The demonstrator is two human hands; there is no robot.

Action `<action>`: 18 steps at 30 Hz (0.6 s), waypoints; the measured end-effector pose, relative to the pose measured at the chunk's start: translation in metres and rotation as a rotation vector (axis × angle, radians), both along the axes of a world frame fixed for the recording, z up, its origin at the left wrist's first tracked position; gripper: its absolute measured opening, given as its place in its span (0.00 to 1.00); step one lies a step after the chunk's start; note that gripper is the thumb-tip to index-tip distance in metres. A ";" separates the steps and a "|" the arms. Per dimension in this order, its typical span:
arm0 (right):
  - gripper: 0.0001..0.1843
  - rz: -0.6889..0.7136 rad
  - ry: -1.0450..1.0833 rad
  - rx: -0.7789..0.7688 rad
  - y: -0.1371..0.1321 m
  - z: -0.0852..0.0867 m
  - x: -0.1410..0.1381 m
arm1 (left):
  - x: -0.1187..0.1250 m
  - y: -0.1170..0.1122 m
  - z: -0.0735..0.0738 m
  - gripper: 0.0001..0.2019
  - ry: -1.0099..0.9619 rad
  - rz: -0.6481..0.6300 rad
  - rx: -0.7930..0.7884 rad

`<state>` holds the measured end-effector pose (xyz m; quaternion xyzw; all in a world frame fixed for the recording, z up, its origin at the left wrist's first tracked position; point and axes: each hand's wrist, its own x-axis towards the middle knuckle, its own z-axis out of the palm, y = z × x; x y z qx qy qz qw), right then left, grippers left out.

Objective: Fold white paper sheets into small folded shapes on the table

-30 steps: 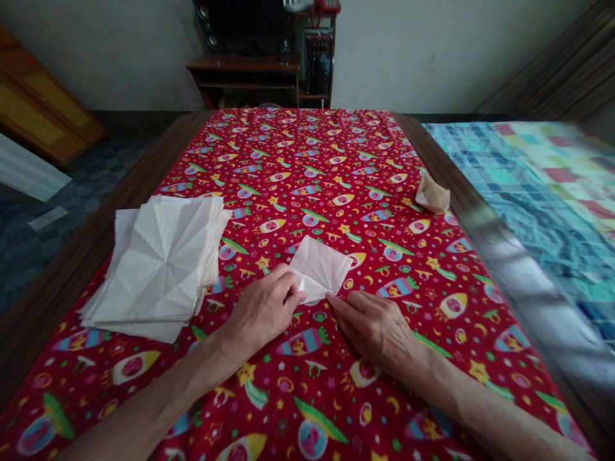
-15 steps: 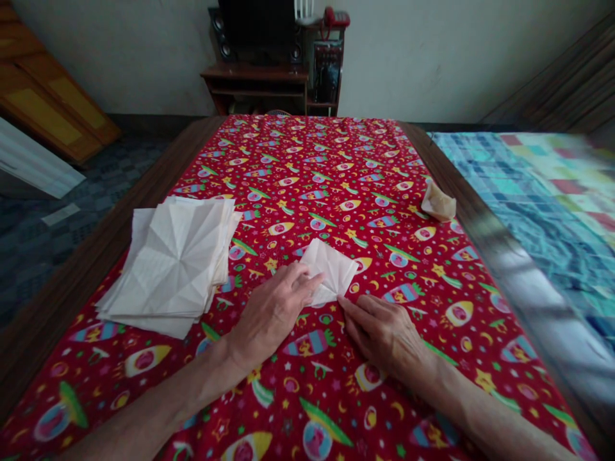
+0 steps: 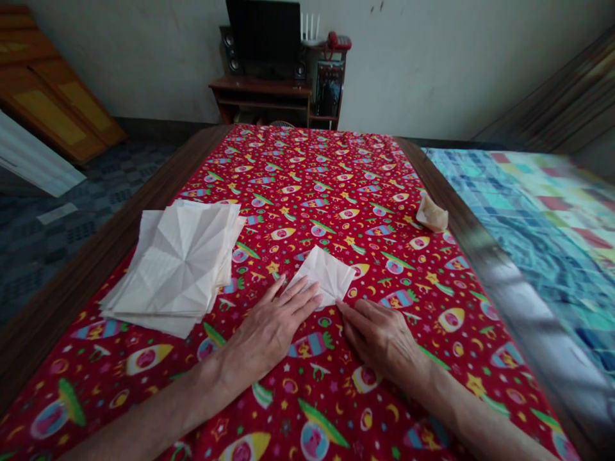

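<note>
In the head view, just below the middle of the frame, your left hand (image 3: pixel 269 326) lies flat on the red patterned cloth (image 3: pixel 317 173) of the tabletop (image 3: pixel 158 179), its fingers (image 3: pixel 302 298) stretched out and slightly spread. Their tips press the lower left edge of the small folded white paper (image 3: pixel 329 276), gripping nothing. Your right hand (image 3: pixel 379 336) lies flat too, fingers extended and close together, tips touching the paper's lower corner. A stack of creased white sheets (image 3: pixel 177 262) sits at centre left, and a small cream folded piece (image 3: pixel 431 214) lies near the tabletop's right edge.
</note>
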<state>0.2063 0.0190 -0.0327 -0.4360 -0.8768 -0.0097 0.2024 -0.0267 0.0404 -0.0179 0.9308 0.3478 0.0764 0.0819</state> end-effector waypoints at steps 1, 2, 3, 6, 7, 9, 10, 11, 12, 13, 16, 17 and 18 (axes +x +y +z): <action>0.15 0.000 0.005 -0.005 -0.001 0.000 0.000 | -0.002 -0.002 0.001 0.28 0.009 0.009 0.001; 0.15 0.000 0.015 -0.018 -0.001 0.001 -0.001 | -0.003 -0.003 0.002 0.28 0.016 0.018 0.003; 0.15 -0.002 0.032 -0.048 -0.002 0.002 0.000 | -0.004 -0.004 0.002 0.28 0.022 0.023 0.007; 0.15 -0.030 0.190 -0.213 0.002 0.004 0.003 | -0.006 -0.004 0.001 0.25 0.017 0.034 0.035; 0.14 -0.069 0.274 -0.251 0.005 0.005 0.006 | -0.005 -0.003 0.000 0.23 0.005 0.032 0.052; 0.13 -0.180 0.416 -0.240 0.016 0.006 0.012 | -0.005 0.000 -0.004 0.20 -0.030 0.017 0.096; 0.14 -0.231 0.419 -0.196 0.023 0.007 0.015 | -0.004 0.001 -0.006 0.19 -0.048 0.007 0.118; 0.14 -0.247 0.363 -0.157 0.030 0.007 0.018 | -0.003 0.003 -0.008 0.18 -0.062 -0.005 0.137; 0.15 -0.248 0.297 -0.121 0.037 0.007 0.021 | -0.003 0.004 -0.008 0.18 -0.072 -0.018 0.149; 0.17 -0.241 0.232 -0.095 0.043 0.007 0.022 | -0.002 0.005 -0.009 0.17 -0.076 -0.028 0.155; 0.23 -0.233 0.099 -0.059 0.057 0.003 0.021 | -0.001 0.008 -0.007 0.17 -0.070 -0.063 0.164; 0.24 -0.219 0.091 -0.064 0.059 0.002 0.019 | -0.002 0.009 -0.006 0.17 -0.070 -0.075 0.176; 0.24 -0.199 0.101 -0.079 0.060 0.001 0.018 | -0.003 0.011 -0.005 0.17 -0.068 -0.086 0.192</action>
